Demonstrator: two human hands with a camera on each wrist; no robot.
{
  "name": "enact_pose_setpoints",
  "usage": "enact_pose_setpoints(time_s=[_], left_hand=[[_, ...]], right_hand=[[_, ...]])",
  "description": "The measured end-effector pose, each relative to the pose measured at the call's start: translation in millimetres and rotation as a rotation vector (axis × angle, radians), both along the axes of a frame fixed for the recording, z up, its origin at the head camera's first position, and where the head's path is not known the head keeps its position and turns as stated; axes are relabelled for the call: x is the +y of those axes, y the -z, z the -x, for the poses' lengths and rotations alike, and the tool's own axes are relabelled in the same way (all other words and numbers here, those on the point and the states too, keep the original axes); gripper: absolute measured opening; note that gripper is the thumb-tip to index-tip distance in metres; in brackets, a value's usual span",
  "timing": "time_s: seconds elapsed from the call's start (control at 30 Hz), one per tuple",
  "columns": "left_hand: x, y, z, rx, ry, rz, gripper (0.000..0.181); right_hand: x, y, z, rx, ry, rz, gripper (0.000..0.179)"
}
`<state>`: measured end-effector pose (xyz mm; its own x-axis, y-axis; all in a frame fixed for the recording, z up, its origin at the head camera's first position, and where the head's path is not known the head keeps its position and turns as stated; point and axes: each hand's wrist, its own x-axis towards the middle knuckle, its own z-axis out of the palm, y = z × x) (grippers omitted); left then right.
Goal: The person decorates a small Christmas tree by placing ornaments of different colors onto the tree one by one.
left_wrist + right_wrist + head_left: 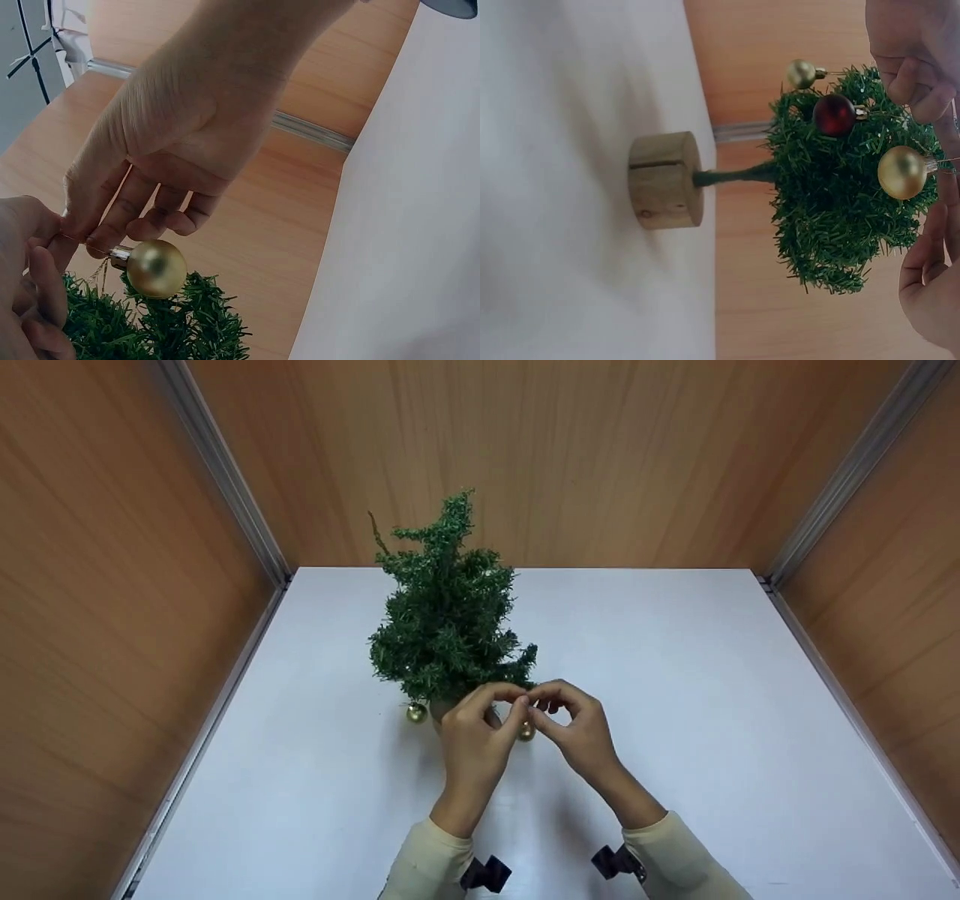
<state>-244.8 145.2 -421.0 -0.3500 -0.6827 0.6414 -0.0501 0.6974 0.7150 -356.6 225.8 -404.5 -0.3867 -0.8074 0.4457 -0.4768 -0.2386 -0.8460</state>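
Fingertips meet as my left hand (476, 735) and right hand (577, 727) pinch the thin hanging thread of a gold Christmas bauble (526, 730). The bauble (157, 268) dangles by its silver cap just below the fingers, in front of the tree. Beside the hands stands a small green artificial Christmas tree (450, 615), its lower right branches close to the fingertips. In the right wrist view the left hand (919, 52) is at the upper edge and the right hand (934, 296) at the lower right. Whether the thread touches a branch is hidden by the fingers.
Another gold bauble (416, 712) hangs at the tree's lower left, and a dark red bauble (834, 115) hangs between the gold ones. A round wooden base (666, 180) holds the trunk on the white table (675, 697). Wood panels (525, 457) enclose the back and sides.
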Motion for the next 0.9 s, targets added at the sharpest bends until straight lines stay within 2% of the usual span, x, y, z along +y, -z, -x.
enact_pose_setpoints(time_s=[0.57, 0.9], left_hand=[[-0.4, 2.2, 0.4, -0.003, -0.006, 0.004, 0.008], [-2.9, 1.9, 1.5, -0.021, -0.032, 0.008, 0.008]], right_hand=[[-2.6, -4.7, 1.5, 0.026, 0.024, 0.009, 0.004], [-5.1, -6.2, 5.2, 0.015, 0.025, 0.026, 0.004]])
